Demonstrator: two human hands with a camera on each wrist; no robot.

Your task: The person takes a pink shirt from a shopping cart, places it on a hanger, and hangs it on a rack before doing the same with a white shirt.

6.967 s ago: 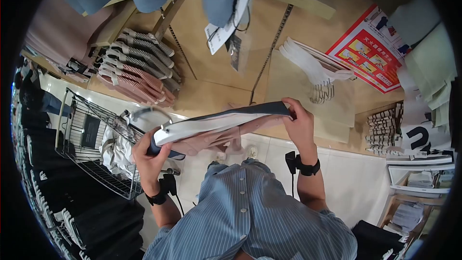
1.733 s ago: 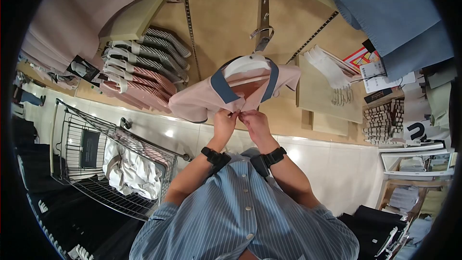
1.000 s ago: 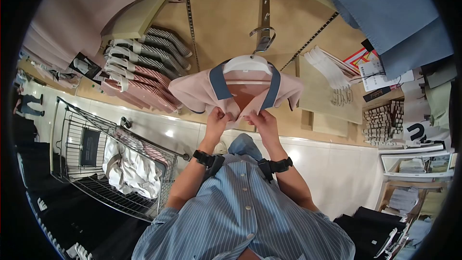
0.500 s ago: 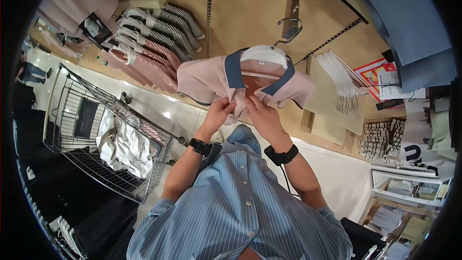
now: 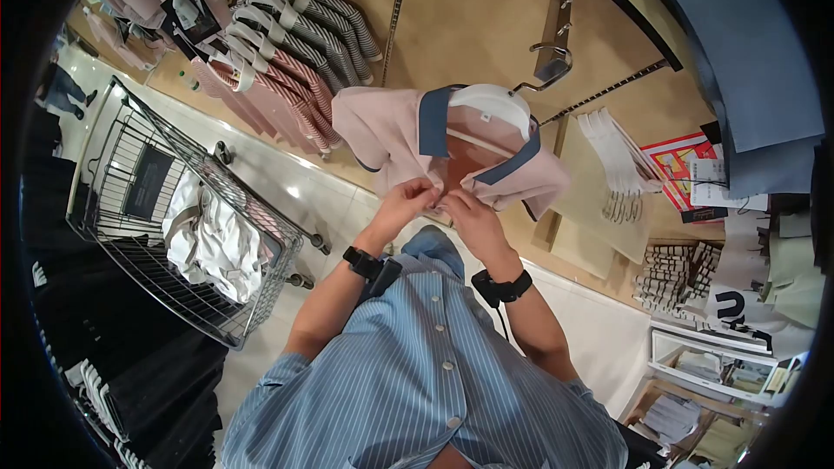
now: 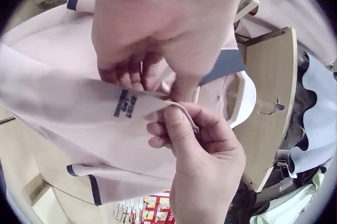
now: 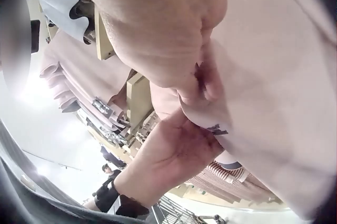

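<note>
A pink shirt with a navy collar [image 5: 382, 126] hangs on a white hanger [image 5: 491, 104], whose metal hook reaches up beside a rail. At the front opening below the collar, the left hand [image 5: 406, 207] pinches one edge of the cloth. Close beside it, the right hand [image 5: 476, 224] pinches the placket. In the left wrist view, the right hand [image 6: 205, 155] holds the edge between thumb and fingers, next to small dark print on the fabric [image 6: 63, 103]. The fingertips of the left hand [image 7: 179, 150] are partly hidden by cloth in the right wrist view.
A wire cart [image 5: 156, 217] with a silvery white bundle [image 5: 217, 239] stands at left. Striped shirts [image 5: 304, 43] hang behind it. At right are empty white hangers [image 5: 612, 152], a red sign [image 5: 678, 174], blue garments [image 5: 756, 78] and folded striped items [image 5: 673, 274]. Black garments [image 5: 130, 330] hang at lower left.
The pink shirt, earlier held stretched between both hands, now hangs upright on its hanger. Over the last second the view has turned, and the hands have shifted slightly along the front opening.
</note>
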